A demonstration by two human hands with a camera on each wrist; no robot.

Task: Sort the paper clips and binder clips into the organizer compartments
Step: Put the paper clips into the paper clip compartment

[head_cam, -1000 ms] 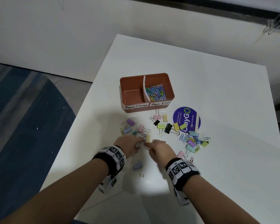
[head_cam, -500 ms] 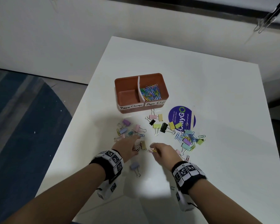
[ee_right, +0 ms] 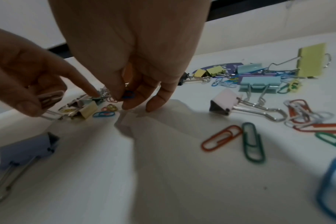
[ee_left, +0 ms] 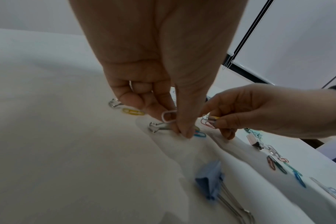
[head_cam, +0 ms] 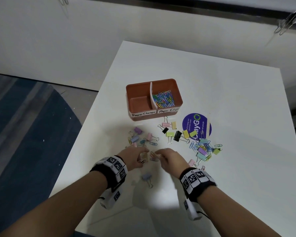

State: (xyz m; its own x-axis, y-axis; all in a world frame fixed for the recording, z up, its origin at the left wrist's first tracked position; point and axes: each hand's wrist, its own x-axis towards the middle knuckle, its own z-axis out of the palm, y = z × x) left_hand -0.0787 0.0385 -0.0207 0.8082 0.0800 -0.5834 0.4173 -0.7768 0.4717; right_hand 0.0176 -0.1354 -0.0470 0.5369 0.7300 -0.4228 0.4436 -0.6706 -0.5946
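The brown organizer (head_cam: pixel 138 86) stands mid-table; its left compartment, labelled "Paper Clamps", is bare, and the right one holds coloured paper clips (head_cam: pixel 163 100). In front of it my left hand (head_cam: pixel 141 155) pinches a white paper clip (ee_left: pixel 169 116) with its fingertips down by a small yellow binder clip (ee_right: pixel 88 109). My right hand (head_cam: pixel 158 154) is just to its right and pinches a blue paper clip (ee_right: pixel 128 94), its other fingertips touching the table. A loose blue binder clip (head_cam: pixel 147 177) lies between my wrists.
Pastel and black binder clips (head_cam: pixel 174 132) are scattered before the organizer, beside a round purple sticker (head_cam: pixel 196 125). A tangle of paper clips and binder clips (head_cam: pixel 203 149) lies right of my right hand. The table's left edge (head_cam: pixel 85 127) drops to a blue carpet.
My hands, touching a second ago, have drawn slightly apart over the same small pile. Each still pinches paper clips.
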